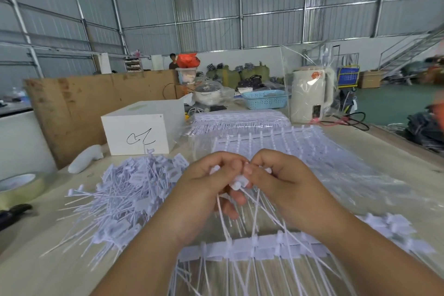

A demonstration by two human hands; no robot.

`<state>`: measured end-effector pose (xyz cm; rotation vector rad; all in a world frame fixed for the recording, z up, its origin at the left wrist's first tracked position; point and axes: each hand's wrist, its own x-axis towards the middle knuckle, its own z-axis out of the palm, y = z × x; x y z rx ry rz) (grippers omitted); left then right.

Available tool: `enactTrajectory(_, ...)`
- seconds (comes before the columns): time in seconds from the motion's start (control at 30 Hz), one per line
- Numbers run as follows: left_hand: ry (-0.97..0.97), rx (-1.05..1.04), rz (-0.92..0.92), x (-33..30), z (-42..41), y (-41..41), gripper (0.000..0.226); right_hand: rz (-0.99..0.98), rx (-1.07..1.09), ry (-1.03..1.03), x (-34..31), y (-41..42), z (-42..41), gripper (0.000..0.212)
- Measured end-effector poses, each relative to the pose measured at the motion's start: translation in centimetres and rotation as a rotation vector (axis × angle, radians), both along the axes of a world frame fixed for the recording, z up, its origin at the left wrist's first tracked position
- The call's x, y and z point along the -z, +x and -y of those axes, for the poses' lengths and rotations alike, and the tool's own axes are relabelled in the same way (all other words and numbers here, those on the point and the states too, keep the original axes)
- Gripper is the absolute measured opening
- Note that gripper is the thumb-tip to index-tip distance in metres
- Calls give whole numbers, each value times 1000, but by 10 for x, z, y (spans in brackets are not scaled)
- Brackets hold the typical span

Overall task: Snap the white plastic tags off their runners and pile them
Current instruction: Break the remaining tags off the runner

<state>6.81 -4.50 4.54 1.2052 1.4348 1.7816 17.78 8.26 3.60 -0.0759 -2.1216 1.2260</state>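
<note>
Tag heads partly hidden by curled fingers, left hand and right hand pinching white tags, loose pile on worktop

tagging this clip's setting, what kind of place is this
Probably a warehouse or small factory floor: corrugated metal walls on steel framing, stuffed sacks stacked at the back, and a worktable covered in white plastic tags.

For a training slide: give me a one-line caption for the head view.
Both hands, left hand and right hand, pinch white tags above a runner strip, loose pile at left.
</note>
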Motion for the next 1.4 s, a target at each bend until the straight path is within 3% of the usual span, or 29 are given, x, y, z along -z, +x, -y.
enactTrajectory(0.2,-83,-18,-50,-5,7,-11,19,87,19,111,-3,5,5,18)
enactTrajectory(0.27,-91,-206,-41,-10,12,-24,17,143,-20,71,-4,7,3,15)
enactTrajectory(0.33,-145,-471,-94,-11,19,-43,18,214,-59,55,-3,9,-2,28)
enactTrajectory(0.4,-285,-652,-227,-10,27,-59,21,267,-66,109,-2,10,-4,43)
enactTrajectory(0.5,-514,-758,-426,-7,33,-70,6,298,-39,229,-1,9,-3,66)
enactTrajectory(0.57,-758,-871,-685,-1,33,-70,28,294,-27,304,0,9,0,77)
enactTrajectory(0.6,-777,-971,-811,1,31,-66,43,292,-17,352,1,9,1,81)
enactTrajectory(0.63,-678,-1045,-906,0,28,-59,47,294,-8,402,1,9,2,84)
enactTrajectory(0.67,-514,-1016,-916,-2,25,-48,40,300,-3,440,2,10,4,87)
enactTrajectory(0.73,-271,-637,-718,-4,17,-23,24,293,10,491,4,8,7,90)
enactTrajectory(0.8,-262,-292,-623,5,2,-2,28,237,41,506,5,6,8,93)
enactTrajectory(0.83,-261,-251,-662,9,-3,4,23,206,67,505,3,5,8,92)
enactTrajectory(0.9,-167,-297,-675,16,-10,5,8,177,131,539,0,4,10,82)
enactTrajectory(1.03,-14,-319,-361,13,-10,-4,27,159,432,888,-9,9,12,29)
enactTrajectory(1.1,12,-284,-264,9,-6,-7,20,240,438,789,-14,14,7,31)
enactTrajectory(1.17,-58,-225,-354,10,-4,-7,12,309,329,691,-15,16,1,36)
enactTrajectory(1.3,-164,-190,-481,10,-2,-6,38,311,122,535,-13,17,-6,35)
enactTrajectory(1.4,-114,-316,-443,11,-8,-1,43,268,187,506,-13,13,-3,41)
